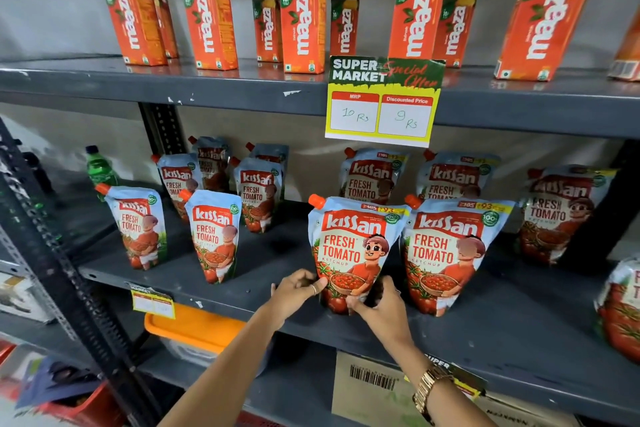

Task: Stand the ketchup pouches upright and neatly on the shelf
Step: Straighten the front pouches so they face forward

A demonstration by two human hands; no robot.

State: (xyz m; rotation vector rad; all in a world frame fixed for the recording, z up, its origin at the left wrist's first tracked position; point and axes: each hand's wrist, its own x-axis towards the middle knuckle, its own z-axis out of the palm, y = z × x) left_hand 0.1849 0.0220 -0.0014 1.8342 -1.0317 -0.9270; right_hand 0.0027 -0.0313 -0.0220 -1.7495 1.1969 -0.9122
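So the ketchup pouch (pixel 353 253) in play is a big Kissan one standing upright near the front edge of the middle shelf (pixel 214 284), orange cap at its top left corner. Both hands are on its bottom end: the left hand (pixel 294 295) has a closed grip with thumb and fingers pinching the lower left edge, and the right hand (pixel 381 305) has its fingers curled around the lower right corner, thumb across the front of the base. Just right of that grip stands a second big pouch (pixel 446 253), upright and practically touching the held one. Behind the grip there are two more large pouches (pixel 374 177) further back on the shelf, and off to the right another one (pixel 561 215) stands by the dark upright post. Well to the left of the grip are the smaller pouches (pixel 214 236), two in front and a few behind, all upright but a bit tilted. A green bottle (pixel 98 170) sits at the far left back. Above the grip a yellow price tag (pixel 381 104) hangs off the upper shelf, which carries orange Maaza cartons (pixel 301 22). There's a gold watch (pixel 431 388) on the right wrist.
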